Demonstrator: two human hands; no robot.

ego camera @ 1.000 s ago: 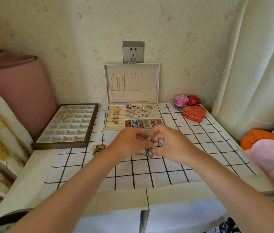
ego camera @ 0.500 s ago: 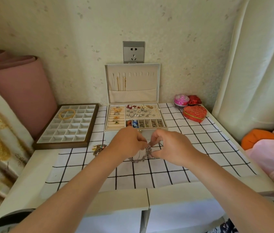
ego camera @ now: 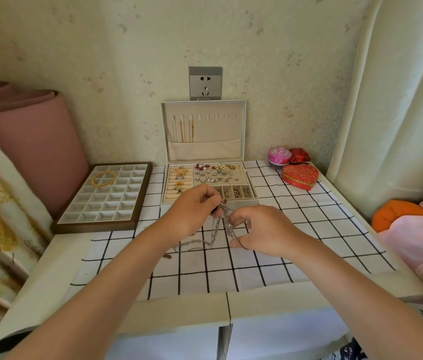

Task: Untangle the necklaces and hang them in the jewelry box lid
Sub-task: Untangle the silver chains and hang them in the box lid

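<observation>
A tangle of silver necklaces (ego camera: pixel 217 229) hangs between my hands above the checked cloth, its loose end trailing on the cloth to the lower left. My left hand (ego camera: pixel 192 214) pinches the top of the tangle. My right hand (ego camera: pixel 259 231) pinches a strand lower down on the right. Behind them stands the jewelry box (ego camera: pixel 236 202), its lid (ego camera: pixel 241 131) upright against the wall. Two gold chains (ego camera: pixel 186 131) hang from the lid's hooks; the other hooks are bare.
A brown compartment tray (ego camera: pixel 101 226) with a gold bangle sits at the left. A red heart box (ego camera: pixel 300 176) and two small round boxes stand at the right back. A pink roll leans at the left, curtains and cushions crowd the right.
My left hand has risen and lifted the tangle off the cloth. My right hand has moved down and right, so the strands now stretch between the hands.
</observation>
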